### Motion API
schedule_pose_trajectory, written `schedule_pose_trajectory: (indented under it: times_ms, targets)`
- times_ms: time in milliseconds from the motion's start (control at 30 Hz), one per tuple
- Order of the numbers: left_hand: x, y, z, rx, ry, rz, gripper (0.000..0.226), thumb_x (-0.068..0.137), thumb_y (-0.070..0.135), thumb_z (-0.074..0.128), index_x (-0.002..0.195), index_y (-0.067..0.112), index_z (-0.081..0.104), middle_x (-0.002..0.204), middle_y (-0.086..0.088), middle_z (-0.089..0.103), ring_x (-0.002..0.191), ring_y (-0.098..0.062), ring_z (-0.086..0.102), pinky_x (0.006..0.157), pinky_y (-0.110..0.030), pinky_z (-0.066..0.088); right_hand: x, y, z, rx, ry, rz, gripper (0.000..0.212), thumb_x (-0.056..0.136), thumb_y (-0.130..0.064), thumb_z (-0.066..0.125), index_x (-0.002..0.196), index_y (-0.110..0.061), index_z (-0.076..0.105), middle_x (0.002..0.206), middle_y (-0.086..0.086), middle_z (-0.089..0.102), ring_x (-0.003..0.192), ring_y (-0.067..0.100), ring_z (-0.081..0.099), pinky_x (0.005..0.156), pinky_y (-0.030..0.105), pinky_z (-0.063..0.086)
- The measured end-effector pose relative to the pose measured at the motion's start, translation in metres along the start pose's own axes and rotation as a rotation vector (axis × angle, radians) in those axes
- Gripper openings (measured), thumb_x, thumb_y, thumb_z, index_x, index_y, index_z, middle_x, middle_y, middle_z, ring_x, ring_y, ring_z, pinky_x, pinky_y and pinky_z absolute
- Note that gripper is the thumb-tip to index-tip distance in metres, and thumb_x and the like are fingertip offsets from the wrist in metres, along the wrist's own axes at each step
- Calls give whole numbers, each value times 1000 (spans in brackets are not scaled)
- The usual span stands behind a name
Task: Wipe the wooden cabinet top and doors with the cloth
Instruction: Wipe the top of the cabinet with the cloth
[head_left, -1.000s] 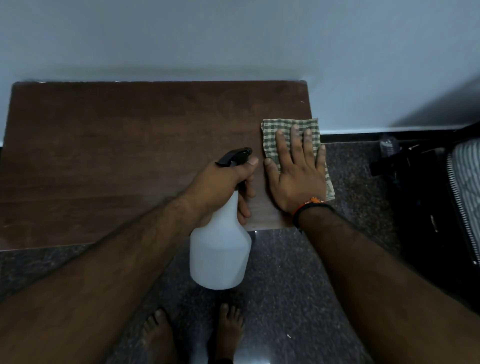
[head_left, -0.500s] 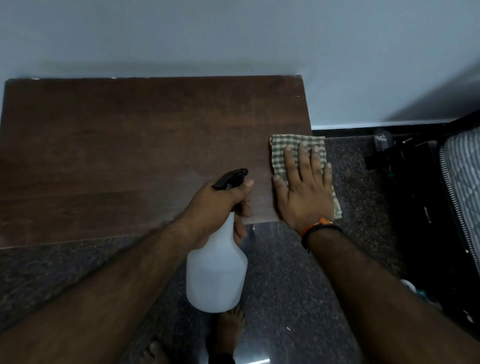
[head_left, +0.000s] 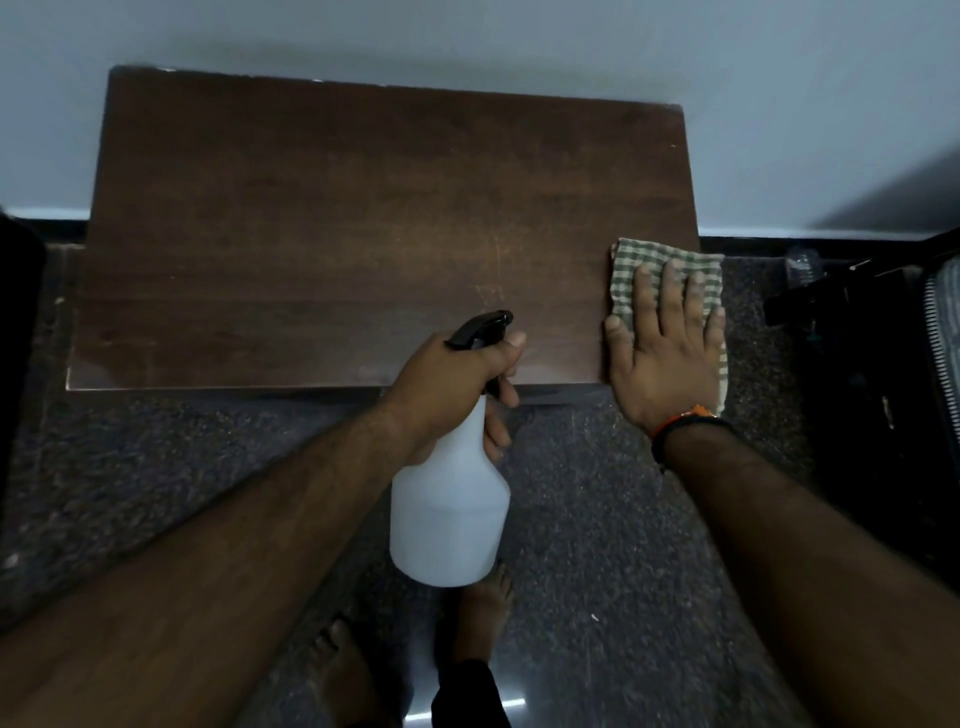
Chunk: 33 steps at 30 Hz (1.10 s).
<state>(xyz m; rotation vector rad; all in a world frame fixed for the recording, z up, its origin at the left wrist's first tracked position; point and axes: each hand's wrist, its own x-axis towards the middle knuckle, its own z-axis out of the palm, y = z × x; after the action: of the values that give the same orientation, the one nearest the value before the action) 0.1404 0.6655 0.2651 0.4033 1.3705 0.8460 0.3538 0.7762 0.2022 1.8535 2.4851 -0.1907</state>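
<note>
one thin checked cloth (head_left: 670, 260) lies limp under the flat, spread right hand (head_left: 662, 358), overhanging the cabinet top (head_left: 363, 234) beyond its little finger. soft and light, it probably needs palm pressure; the left hand (head_left: 447, 384) is wrapped around a light-looking spray bottle (head_left: 449, 514).

Cabinet top (head_left: 363, 218): dark brown wood, visible grain, smooth, low satin sheen; faint pale streaks and smears near front edge.

Cloth (head_left: 670, 260): woven fabric, green-and-cream check, soft, matt, slightly rumpled at the edges.

Bottle (head_left: 449, 519): translucent white plastic, smooth, matt. Its trigger head (head_left: 480, 327): black plastic, slight gloss.

Floor (head_left: 623, 545): dark speckled stone, polished; a bright reflection shows near the bottom edge.

Wall (head_left: 467, 36): pale painted surface, flat, matt.

Wristband (head_left: 685, 421): orange and black cord or thread; texture too small to tell.
</note>
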Motion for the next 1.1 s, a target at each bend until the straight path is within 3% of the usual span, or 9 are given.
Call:
schedule_pose_trajectory:
  times_ms: [300,433,1100]
  targets:
    - [-27,-12,-33,16,28,15,38,97,42,62,97,4,65,86,-16,70,51,-32,62,56,-42,57,-16,-68,9,36,-3,-72,69,99,-57,11,160,-25,10,169,5,1,155,29,-2,123,54,-1]
    - [-38,-18,-52,-24,59,20,35,98,39,61,89,5,64,81,-16,68,48,-32,59,53,-41,56,-22,-96,14,37,-3,-110,67,101,-55,13,160,-25,9,169,6,-1,155,29,-4,124,54,-2]
    - [-102,-47,-175,-167,274,47,36,98,38,62,94,3,65,78,-17,68,44,-30,59,49,-39,56,-60,-282,34,45,-30,-354,64,104,-51,22,160,-25,8,169,7,-1,155,29,-3,124,55,-2]
